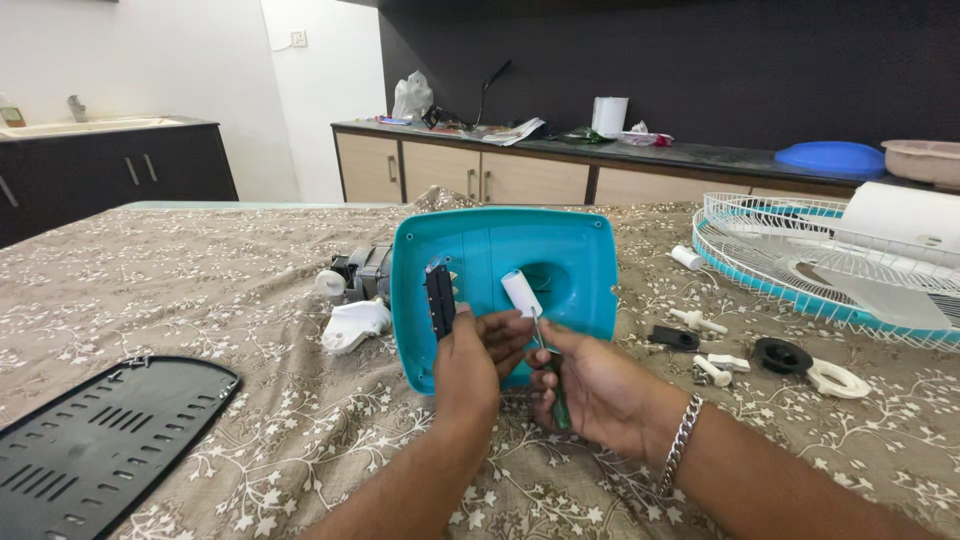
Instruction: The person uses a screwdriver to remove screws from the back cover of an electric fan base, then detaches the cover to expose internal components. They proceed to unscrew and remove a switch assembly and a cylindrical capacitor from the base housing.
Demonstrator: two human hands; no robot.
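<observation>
Head cam: teal fan housing (560, 262) is being steadied upright at worktop (250, 300) centre by left hand (470, 365), grip pinching its near edge; green-handled screwdriver (556, 395) is being pinched in right hand (590, 390), w/ white capacitor (520, 293) just above.

The teal housing (560, 255) looked like smooth, slightly glossy moulded plastic. The white cylinder (520, 293) on it seemed smooth plastic too. The screwdriver (548, 375) had a bright metal shaft. A matt patterned cloth (250, 300) covered the surface. The bracelet (680, 440) was shiny metal chain, and the black grille panel (100, 440) was matt plastic.
</observation>
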